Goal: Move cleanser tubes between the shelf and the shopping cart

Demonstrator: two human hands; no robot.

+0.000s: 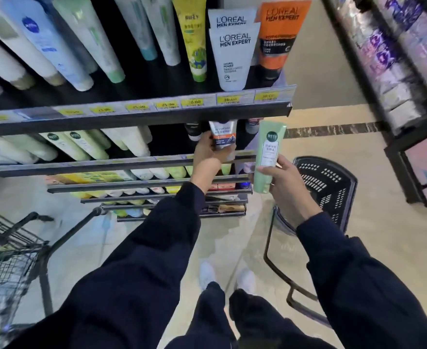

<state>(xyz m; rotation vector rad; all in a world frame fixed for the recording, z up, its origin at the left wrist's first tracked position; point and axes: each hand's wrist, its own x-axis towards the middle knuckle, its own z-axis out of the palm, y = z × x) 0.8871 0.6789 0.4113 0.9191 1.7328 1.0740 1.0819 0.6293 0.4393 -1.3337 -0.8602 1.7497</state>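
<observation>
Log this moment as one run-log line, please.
left hand: grips grey-orange tube at second shelf | right hand: holds green tube | cart: lower left

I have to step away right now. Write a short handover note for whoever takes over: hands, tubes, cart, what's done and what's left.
Left hand: grips a grey and orange tube at the second shelf, right end.
Right hand: holds a pale green tube upright in the air, clear of the shelf.
Shopping cart: lower left, contents blurred.
Done: two tubes in hand.
Left: whether each tube goes to cart or shelf cannot be told from this view.
</observation>
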